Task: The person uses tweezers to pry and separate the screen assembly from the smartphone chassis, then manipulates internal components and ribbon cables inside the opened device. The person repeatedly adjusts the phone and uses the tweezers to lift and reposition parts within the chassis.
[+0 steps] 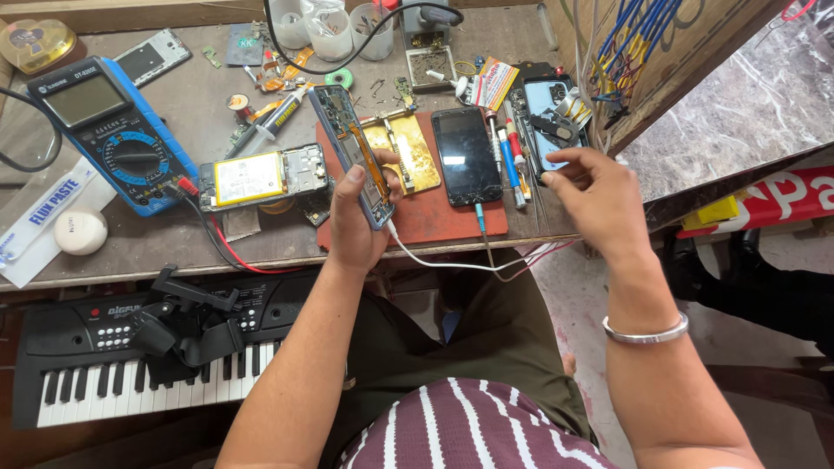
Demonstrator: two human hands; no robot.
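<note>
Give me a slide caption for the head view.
Left hand holds an opened phone above the red mat; right hand hovers beside.

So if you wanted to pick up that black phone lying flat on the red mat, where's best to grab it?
Pinch the black flat phone across its two long side edges near the middle, coming straight down from above. It lies screen-up on the red rectangular mat, with small gaps beside it for fingertips.

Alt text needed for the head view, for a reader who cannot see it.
A person's left hand holds an opened phone with a white cable plugged in, above a cluttered repair bench. The right hand hovers, fingers pinched, near tools beside a black phone on a red mat; a blue multimeter lies left.
</note>
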